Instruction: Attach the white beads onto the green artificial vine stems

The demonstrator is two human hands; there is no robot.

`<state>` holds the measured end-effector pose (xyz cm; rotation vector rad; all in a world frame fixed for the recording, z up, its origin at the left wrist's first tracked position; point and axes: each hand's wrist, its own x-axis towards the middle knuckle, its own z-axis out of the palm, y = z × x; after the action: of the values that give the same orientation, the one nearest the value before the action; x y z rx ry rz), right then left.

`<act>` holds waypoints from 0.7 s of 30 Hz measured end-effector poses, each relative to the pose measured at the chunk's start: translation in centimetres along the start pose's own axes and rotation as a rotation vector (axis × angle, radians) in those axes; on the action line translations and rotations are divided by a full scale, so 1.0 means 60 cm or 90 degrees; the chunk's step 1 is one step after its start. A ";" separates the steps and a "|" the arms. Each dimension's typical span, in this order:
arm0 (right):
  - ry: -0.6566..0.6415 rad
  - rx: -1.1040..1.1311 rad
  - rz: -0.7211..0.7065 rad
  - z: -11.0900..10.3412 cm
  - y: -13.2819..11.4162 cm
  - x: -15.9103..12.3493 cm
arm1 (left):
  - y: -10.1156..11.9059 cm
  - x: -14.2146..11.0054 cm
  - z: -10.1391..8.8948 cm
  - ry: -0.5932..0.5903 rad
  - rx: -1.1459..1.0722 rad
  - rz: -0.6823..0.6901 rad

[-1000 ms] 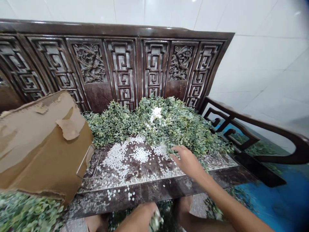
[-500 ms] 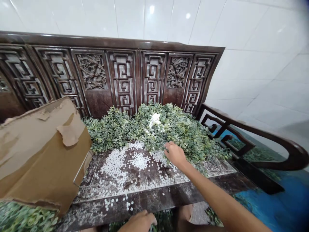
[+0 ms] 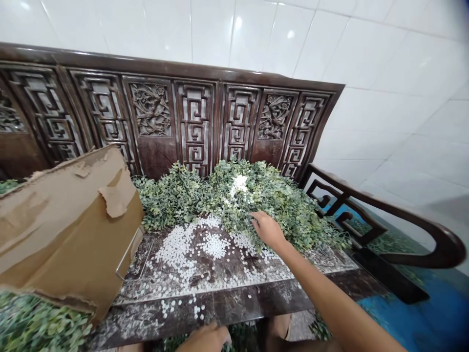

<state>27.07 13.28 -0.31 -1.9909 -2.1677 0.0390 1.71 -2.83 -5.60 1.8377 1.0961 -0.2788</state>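
My right hand (image 3: 268, 231) reaches over the bench seat to the front of a heap of green leafy sprigs (image 3: 293, 205). Its fingers are bent in at the leaves, and anything between them is too small to make out. Low in the picture, at the front edge of the seat, my left hand (image 3: 208, 338) is closed with the thumb on top; the frame cuts it off and what it holds is hidden. Many small white round pieces (image 3: 215, 246) lie scattered on the dark seat, and a white clump of them (image 3: 240, 184) rests on the leaves.
A torn cardboard box (image 3: 76, 234) stands on the left, beside a thin bent wire frame (image 3: 126, 259). More leafy sprigs (image 3: 40, 322) lie below it. The carved backrest (image 3: 154, 146) rises behind. A black phone-like slab (image 3: 390, 276) sits by the armrest (image 3: 406, 215).
My right hand has moved slightly left and farther into the front of the leafy heap. My left hand has dropped lower; the pale leafy bit beside it earlier is out of sight. The view has shifted.
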 end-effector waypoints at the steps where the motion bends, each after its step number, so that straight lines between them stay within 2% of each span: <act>1: -0.004 -0.004 -0.002 0.003 -0.004 0.002 | -0.002 0.002 0.003 0.006 0.004 -0.003; 5: -0.010 -0.010 -0.008 0.014 -0.015 0.006 | -0.006 0.009 0.012 0.037 0.016 0.000; 9: -0.002 0.025 -0.029 0.010 -0.006 0.007 | 0.005 -0.002 0.002 0.060 0.013 0.006; 12: 0.026 0.081 -0.035 -0.011 0.009 0.003 | 0.024 -0.023 -0.017 0.097 0.011 0.000; 15: 0.074 0.149 -0.036 -0.037 0.015 -0.009 | 0.044 -0.045 -0.038 0.191 -0.017 -0.047; 21: 0.163 0.293 -0.028 -0.074 -0.011 -0.043 | 0.052 -0.054 -0.055 0.291 -0.109 -0.035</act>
<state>27.35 10.18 3.83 -1.5938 -1.8375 0.2402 1.47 -2.44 -0.02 1.7609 1.4327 0.2121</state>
